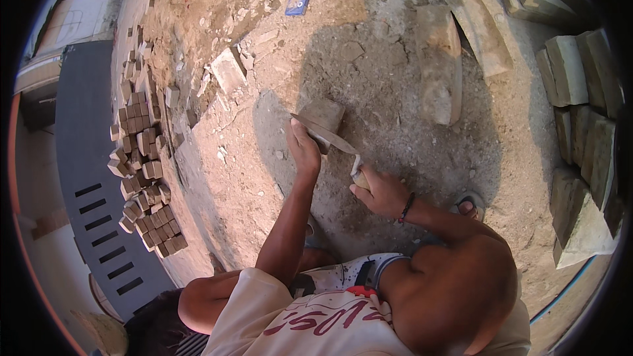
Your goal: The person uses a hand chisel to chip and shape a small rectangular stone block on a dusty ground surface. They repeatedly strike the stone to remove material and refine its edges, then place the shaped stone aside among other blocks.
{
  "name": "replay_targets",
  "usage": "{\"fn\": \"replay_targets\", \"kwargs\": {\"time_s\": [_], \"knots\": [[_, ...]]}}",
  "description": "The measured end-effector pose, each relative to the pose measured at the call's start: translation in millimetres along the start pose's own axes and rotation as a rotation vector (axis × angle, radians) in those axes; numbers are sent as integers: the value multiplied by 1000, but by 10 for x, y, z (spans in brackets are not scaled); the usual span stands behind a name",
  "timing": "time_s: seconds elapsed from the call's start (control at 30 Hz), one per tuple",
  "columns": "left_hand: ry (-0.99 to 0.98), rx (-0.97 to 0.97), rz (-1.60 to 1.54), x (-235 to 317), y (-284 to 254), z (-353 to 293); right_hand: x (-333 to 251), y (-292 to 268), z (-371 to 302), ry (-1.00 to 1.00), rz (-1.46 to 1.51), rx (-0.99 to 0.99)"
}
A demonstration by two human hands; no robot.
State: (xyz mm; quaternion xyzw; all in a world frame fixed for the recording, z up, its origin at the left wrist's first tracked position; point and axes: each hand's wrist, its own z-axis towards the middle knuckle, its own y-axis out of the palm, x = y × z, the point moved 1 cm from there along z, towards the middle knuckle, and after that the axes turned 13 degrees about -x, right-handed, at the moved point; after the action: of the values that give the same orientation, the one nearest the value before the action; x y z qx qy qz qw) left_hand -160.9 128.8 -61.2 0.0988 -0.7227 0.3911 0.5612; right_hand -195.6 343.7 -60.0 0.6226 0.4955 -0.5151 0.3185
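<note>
Where the two hands meet near the centre, a stone block [323, 118] rests on the dusty ground [395, 132], steadied by the left hand [303, 148], whose fingers are curled against its lower edge. Closed around a wooden handle, the right hand [379, 191] lays a long flat blade [326, 135] across the block. By its look the block is heavy, rigid and rough-faced, best gripped by opposite side faces; its corners could chip. Toward 2 and 3 o'clock stand larger stone slabs [573, 72]; at 9 o'clock lies a heap of small bricks [142, 158]; at 12 o'clock, a blue packet [299, 0]. No containers appear.
</note>
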Motion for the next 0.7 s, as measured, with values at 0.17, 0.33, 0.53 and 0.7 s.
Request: {"fn": "replay_targets", "kwargs": {"time_s": [0.17,0.33,0.53,0.7], "knots": [[-55,15,18,-120,-47,-46,2,-149,107,188,-100,-35],[-26,0,-61,-21,47,-63,-250,-271,33,79,-174,-93],[29,51,-1,-115,3,-65,-183,-526,173,222,-299,-82],[63,-67,18,-136,-107,-63,-237,-392,145,187,-254,-159]]}}
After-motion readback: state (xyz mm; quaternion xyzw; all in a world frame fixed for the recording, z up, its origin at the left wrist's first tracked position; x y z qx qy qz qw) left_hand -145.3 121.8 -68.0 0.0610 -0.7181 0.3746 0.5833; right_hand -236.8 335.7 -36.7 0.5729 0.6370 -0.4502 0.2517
